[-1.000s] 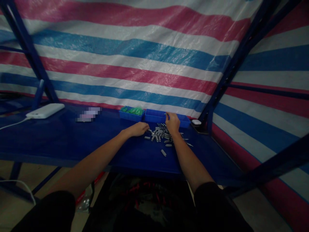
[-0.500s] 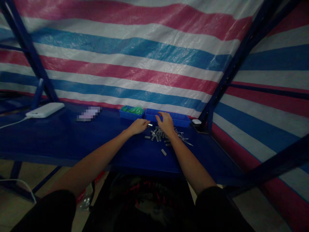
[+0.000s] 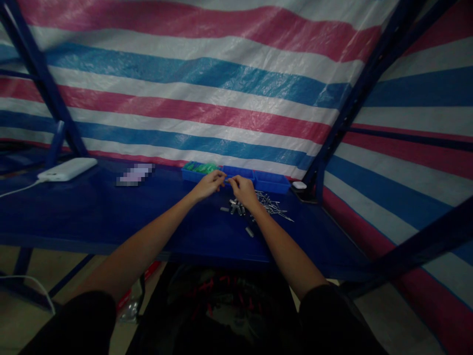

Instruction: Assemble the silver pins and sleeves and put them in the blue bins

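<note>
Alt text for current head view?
A person's bare left hand and right hand sit close together above a dark blue table; anything between them is too small to tell. Nearby lie small grey metallic cylinders and thin silvery rods. Behind are blue plastic bins, one holding green pieces, before a red-white-blue striped plastic sheet.

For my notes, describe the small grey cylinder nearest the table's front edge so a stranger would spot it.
Start with the blue table and find the right hand. From there, come toward the table's front edge, just left of the forearm. The small grey cylinder lies there alone, nearer that edge than the other loose cylinders.
</note>
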A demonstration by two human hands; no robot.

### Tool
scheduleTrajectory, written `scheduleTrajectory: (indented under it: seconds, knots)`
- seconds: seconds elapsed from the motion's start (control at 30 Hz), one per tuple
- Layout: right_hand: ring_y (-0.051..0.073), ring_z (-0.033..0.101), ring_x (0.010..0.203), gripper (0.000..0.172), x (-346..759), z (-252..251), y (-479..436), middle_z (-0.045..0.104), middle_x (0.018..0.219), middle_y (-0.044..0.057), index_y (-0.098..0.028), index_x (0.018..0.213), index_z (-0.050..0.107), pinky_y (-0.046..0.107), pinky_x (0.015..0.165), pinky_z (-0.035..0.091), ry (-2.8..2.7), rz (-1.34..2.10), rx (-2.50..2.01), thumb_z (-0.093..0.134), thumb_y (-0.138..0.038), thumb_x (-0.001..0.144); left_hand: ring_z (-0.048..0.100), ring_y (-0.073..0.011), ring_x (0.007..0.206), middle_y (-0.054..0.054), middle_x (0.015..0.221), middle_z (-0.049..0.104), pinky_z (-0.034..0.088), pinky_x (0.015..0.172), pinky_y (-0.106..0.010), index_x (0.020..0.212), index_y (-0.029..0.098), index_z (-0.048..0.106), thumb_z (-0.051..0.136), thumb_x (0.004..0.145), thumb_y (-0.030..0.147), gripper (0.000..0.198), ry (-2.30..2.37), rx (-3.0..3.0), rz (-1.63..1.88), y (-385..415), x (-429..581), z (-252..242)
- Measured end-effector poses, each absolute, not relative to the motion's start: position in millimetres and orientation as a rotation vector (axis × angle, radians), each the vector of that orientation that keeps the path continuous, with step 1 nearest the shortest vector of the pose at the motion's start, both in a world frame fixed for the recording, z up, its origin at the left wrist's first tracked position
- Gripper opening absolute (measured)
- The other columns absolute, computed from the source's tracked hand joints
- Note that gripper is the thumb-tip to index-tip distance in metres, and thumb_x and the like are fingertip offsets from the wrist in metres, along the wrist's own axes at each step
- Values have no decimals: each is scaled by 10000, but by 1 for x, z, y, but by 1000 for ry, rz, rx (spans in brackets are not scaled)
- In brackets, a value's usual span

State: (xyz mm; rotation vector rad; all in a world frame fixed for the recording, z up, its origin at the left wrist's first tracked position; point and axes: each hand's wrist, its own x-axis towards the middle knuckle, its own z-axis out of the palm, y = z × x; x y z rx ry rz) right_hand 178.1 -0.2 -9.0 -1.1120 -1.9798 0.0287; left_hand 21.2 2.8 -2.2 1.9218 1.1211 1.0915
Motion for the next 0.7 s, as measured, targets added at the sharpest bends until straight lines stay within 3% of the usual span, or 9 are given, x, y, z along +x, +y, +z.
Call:
scheduleTrajectory:
  seconds: [0.07, 0.23, 0.47, 0.6, 0.7]
  knots:
    - [145, 550, 609, 306, 179, -9, 0, 621, 653, 32, -179, 718, 592, 242, 600, 361, -1942, -9, -1168, 381, -334, 876, 520, -93, 616, -10, 768, 566, 417, 594, -222, 1054, 137, 483, 513, 774, 281, 317, 1050, 2032, 1152, 0, 21, 0]
    - [142, 525, 563, 389, 178, -9, -2, 580, 585, 19, -185, 638, 567, 242, 579, 347, -1914, -13, -1188, 333, -372, 887, 546, -115, 674, -20, 763, 579, 437, 652, -242, 932, 130, 526, 509, 785, 302, 228, 1074, 2199, 1165, -3, 23, -1]
    - [148, 541, 658, 287, 179, -8, -7, 567, 679, -9, -178, 1037, 518, 248, 655, 400, -1988, 56, -999, 496, -331, 796, 521, -111, 585, -17, 639, 572, 411, 563, -222, 738, 138, 532, 306, 877, 382, 360, 1293, 2140, 1152, 3, 23, -4]
    - [161, 533, 734, 174, 180, -4, -9, 582, 760, 30, -172, 926, 551, 271, 726, 401, -2064, -44, -953, 454, -263, 814, 513, -110, 559, -26, 621, 573, 399, 534, -214, 740, 129, 557, 249, 884, 428, 452, 1332, 2082, 1117, 5, 24, -4]
    - [166, 525, 753, 195, 184, 4, -4, 585, 770, 45, -176, 820, 565, 271, 728, 395, -2034, -135, -1010, 414, -297, 846, 505, -110, 536, -39, 645, 587, 393, 527, -219, 770, 124, 582, 211, 878, 466, 517, 1296, 2094, 934, 4, 20, -1]
